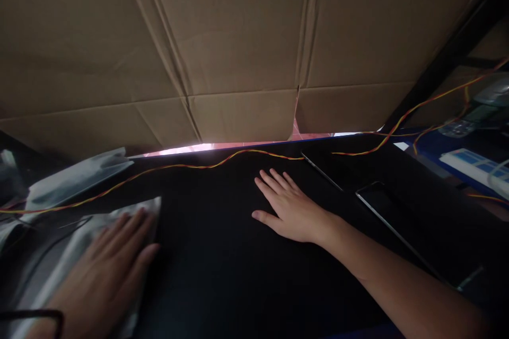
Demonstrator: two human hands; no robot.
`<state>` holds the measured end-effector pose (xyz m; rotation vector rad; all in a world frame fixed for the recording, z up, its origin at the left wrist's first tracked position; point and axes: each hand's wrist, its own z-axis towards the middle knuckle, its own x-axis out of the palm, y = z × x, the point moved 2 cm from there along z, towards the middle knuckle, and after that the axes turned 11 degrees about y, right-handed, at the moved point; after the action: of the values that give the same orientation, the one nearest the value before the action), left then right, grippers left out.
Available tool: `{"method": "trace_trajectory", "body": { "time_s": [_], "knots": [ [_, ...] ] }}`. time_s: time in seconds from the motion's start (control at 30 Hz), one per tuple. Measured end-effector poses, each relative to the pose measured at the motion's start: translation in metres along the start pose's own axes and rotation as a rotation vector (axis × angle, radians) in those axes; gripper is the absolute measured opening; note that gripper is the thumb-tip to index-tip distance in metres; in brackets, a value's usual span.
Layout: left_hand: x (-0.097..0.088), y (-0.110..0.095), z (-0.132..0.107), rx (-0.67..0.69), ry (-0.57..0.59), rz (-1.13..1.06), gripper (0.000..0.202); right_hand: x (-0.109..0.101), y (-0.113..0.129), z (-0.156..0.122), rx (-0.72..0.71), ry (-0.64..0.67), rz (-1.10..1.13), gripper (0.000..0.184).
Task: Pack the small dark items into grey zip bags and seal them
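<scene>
My left hand [113, 265] lies flat on a pale, thin plastic bag or sheet [153, 209] at the lower left, its fingers stretched out and slightly blurred. My right hand [288, 204] rests palm down on the black table surface [207, 254], fingers spread, with nothing in it. Just right of that hand lies a dark flat panel with a thin light edge [324, 169]. A second, larger dark panel with a silvery rim [393, 228] sits nearer, beside my right forearm. What the pale plastic covers, if anything, is hidden.
A brown cardboard sheet [242, 37] stands upright behind the table. Along the back runs a twisted red and yellow wire [214, 163]. Another clear plastic bag [83, 175] lies at the back left. On the right are a blue and white box [473, 164] and a clear bottle [459, 126].
</scene>
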<state>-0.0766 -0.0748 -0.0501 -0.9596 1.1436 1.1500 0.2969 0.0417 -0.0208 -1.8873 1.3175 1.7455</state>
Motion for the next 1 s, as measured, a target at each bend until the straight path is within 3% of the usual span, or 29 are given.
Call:
{"method": "trace_trajectory", "body": {
  "time_s": [0.07,0.13,0.23,0.37,0.47,0.57,0.77,0.9,1.0],
  "knots": [
    [-0.004,-0.055,0.011,0.141,-0.008,0.035,0.057,0.001,0.0,0.0,0.005,0.005,0.006,0.09],
    [-0.012,-0.099,0.024,0.169,-0.006,-0.024,0.058,0.001,0.0,0.0,0.005,-0.005,0.021,0.088],
    [-0.032,-0.13,0.036,0.099,-0.073,-0.222,0.051,-0.002,0.006,-0.004,-0.112,-0.099,0.059,0.072],
    [-0.04,-0.117,0.018,0.059,-0.097,-0.326,0.045,-0.003,0.029,-0.015,-0.501,-0.206,0.058,0.045],
    [-0.024,-0.107,-0.004,0.141,-0.041,-0.246,0.059,0.007,0.049,-0.019,-0.714,-0.189,-0.014,0.031],
    [-0.013,-0.113,-0.016,0.143,-0.039,-0.285,0.069,0.019,0.061,-0.017,-0.833,-0.214,-0.112,0.022],
    [-0.019,-0.127,-0.007,0.133,0.024,-0.428,0.066,0.018,0.061,-0.015,-0.845,-0.362,-0.113,0.03],
    [-0.018,-0.114,0.001,0.28,0.075,-0.295,0.085,0.013,0.056,-0.018,-0.805,-0.281,-0.062,0.022],
    [-0.019,-0.104,0.006,0.298,0.045,-0.248,0.073,0.012,0.054,-0.018,-0.79,-0.23,-0.064,0.032]
  ]
}}
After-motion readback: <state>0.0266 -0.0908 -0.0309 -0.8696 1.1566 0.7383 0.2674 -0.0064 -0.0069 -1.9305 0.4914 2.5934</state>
